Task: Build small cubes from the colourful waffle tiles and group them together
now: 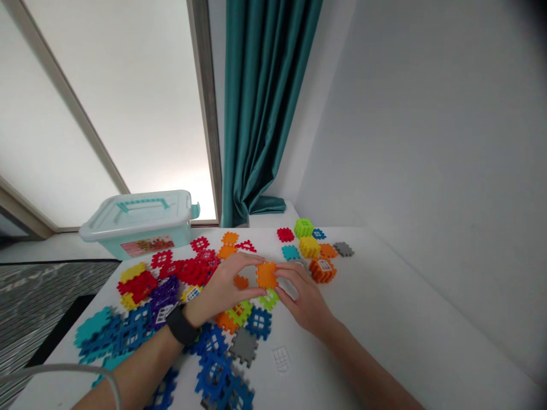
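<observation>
Between my two hands, above the table, is an orange interlocking tile (267,275) with a notched edge. My left hand (233,280), with a dark watch on its wrist, pinches the tile's left side between thumb and fingers. From the right, the thumb and fingers of my right hand (301,293) close on its other side. Below the tile lie a lime green tile (269,299), a blue window tile (258,323) and a grey tile (244,346). Close behind my right hand is an orange stack of tiles (322,270).
A lidded pale teal box (141,228) stands at the back left. Red tiles (199,271), purple tiles (164,293) and blue tiles (132,330) spread across the left side. Yellow (309,247) and green (303,228) stacks stand at the back. A white window piece (281,360) lies near the front.
</observation>
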Motion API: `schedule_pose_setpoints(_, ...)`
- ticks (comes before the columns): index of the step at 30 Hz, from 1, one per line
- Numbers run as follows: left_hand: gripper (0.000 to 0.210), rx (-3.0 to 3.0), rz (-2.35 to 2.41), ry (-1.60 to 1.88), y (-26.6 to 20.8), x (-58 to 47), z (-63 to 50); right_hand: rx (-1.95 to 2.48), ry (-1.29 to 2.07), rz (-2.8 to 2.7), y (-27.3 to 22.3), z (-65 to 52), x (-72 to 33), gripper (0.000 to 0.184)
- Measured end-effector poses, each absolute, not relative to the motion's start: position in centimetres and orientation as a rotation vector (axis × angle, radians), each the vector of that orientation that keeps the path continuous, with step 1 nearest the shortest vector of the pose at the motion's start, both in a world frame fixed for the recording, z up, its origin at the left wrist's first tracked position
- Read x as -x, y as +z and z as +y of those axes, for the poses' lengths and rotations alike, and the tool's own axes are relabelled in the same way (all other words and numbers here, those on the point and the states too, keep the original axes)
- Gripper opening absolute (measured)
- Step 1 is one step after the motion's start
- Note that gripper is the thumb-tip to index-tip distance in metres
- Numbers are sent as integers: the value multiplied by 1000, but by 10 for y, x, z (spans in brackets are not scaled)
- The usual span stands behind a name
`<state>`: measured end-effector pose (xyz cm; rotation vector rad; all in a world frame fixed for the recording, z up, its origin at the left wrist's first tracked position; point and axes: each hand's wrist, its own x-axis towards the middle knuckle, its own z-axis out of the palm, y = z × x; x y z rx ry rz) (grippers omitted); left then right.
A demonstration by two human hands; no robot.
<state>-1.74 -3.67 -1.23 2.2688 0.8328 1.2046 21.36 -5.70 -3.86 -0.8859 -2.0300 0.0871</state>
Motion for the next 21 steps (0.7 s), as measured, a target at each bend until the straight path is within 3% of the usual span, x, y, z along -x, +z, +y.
schedule_pose_setpoints(9,52,-2650,961,1104,-16,23,-31,865,-15,-2081,-34,-54,-219,18)
schedule_pose_setpoints(21,47,-2522,998,1149,-14,20,-33,879,23,-2095,-32,-57,-221,27)
